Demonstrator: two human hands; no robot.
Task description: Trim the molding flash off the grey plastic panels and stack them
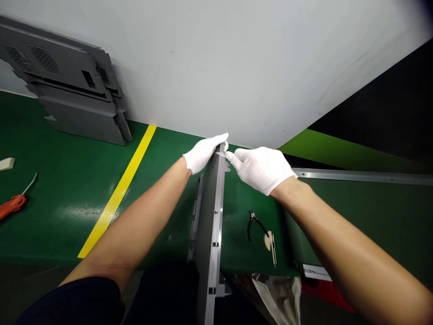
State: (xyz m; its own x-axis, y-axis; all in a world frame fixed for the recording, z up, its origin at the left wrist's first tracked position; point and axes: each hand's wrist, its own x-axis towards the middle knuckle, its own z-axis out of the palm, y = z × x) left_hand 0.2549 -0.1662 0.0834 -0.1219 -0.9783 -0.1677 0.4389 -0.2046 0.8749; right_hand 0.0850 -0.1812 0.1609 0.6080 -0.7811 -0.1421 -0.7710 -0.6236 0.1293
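A grey panel (208, 216) stands on edge in front of me, its narrow metal rim with small slots facing up. My left hand (204, 152), in a white glove, is closed around the panel's far upper corner. In a pinch, my right hand (262, 169), gloved too, holds a small thin blade (221, 154). The blade lies across the rim near that corner, close to the left fingers. Its handle end is hidden in the right glove. Below the right hand, black-handled cutting pliers (252, 217) rest on the green table.
A slim knife (274, 253) and a cream-coloured piece (267, 241) lie beside the pliers. Grey panels (81, 117) lean against the white wall at left. An orange-handled tool (13, 205) lies beyond the yellow stripe (118, 196). A green belt (365, 212) with a metal rail borders the right.
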